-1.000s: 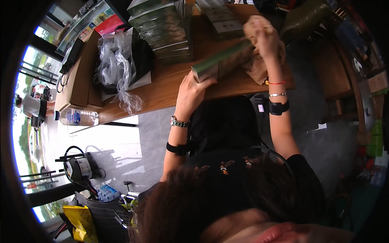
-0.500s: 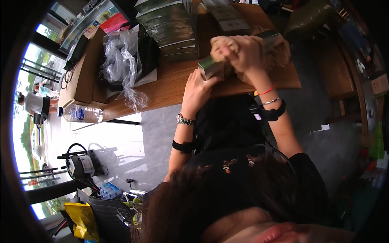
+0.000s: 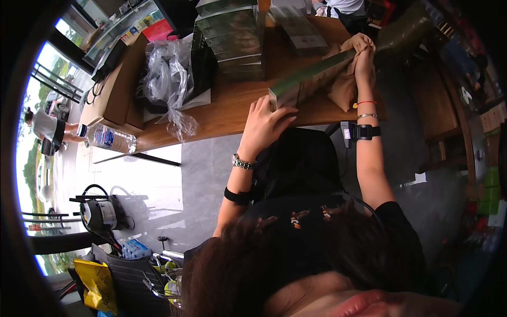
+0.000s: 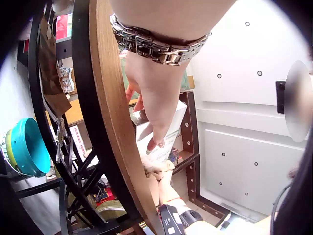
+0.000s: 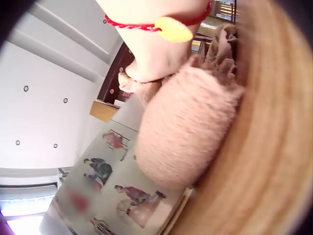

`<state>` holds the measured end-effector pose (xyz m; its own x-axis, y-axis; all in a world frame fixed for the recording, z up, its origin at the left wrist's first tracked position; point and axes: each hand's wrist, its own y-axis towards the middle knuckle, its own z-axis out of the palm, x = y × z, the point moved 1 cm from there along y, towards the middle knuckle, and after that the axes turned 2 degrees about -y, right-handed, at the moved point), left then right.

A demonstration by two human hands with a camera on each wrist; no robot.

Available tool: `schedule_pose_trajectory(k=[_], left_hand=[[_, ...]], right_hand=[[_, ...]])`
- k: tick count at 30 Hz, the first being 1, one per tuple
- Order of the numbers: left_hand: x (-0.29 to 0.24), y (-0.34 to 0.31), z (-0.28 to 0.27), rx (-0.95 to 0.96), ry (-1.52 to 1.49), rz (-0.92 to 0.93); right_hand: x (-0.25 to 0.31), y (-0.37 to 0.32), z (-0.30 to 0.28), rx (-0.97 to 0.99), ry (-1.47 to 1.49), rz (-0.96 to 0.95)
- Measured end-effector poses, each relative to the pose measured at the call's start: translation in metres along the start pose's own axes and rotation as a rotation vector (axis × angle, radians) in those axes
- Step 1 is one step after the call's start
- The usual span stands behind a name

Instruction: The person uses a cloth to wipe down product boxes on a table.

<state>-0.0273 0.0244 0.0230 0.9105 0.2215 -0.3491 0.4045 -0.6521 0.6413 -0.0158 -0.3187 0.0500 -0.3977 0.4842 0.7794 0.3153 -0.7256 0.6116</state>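
Observation:
A green, flat box is tilted up on edge over the table's front part; its face carries small printed figures in the right wrist view. At its near left corner my left hand holds it between fingers and thumb, the thumb on the side toward me. My right hand grips a bunched tan cloth at the box's far right end. Loose folds of the cloth hang below that hand, beside the box. The left wrist view shows the box's pale side past my thumb.
A stack of similar boxes stands on the wooden table, with another box lying behind. Clear plastic wrap, a cardboard box and a water bottle are at the left. A person is beyond the table.
My right hand slid the cloth along the box from its far end toward my left hand, then back to the far right end. My left hand has kept its hold on the corner.

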Motion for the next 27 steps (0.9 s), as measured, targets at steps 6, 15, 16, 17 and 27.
schedule_pose_trajectory(k=[6, 15, 16, 17, 27], left_hand=[[-0.014, 0.004, -0.005, 0.065, -0.02, -0.09], [-0.039, 0.003, -0.014, -0.815, -0.304, -0.009], [-0.046, 0.004, -0.021, -0.907, -0.385, -0.111], [-0.052, 0.005, -0.029, -0.827, -0.308, -0.175], [-0.037, 0.013, -0.008, -0.718, -0.552, -0.398]], right_hand=[[-0.075, 0.034, -0.01, 0.576, 1.144, 0.294], [0.024, 0.036, 0.033, 0.214, 0.943, -0.073], [0.016, 0.033, 0.035, 0.231, 0.953, -0.044], [0.008, 0.031, 0.03, 0.236, 0.946, -0.038], [-0.043, 0.037, 0.013, -0.013, 0.273, 0.352]])
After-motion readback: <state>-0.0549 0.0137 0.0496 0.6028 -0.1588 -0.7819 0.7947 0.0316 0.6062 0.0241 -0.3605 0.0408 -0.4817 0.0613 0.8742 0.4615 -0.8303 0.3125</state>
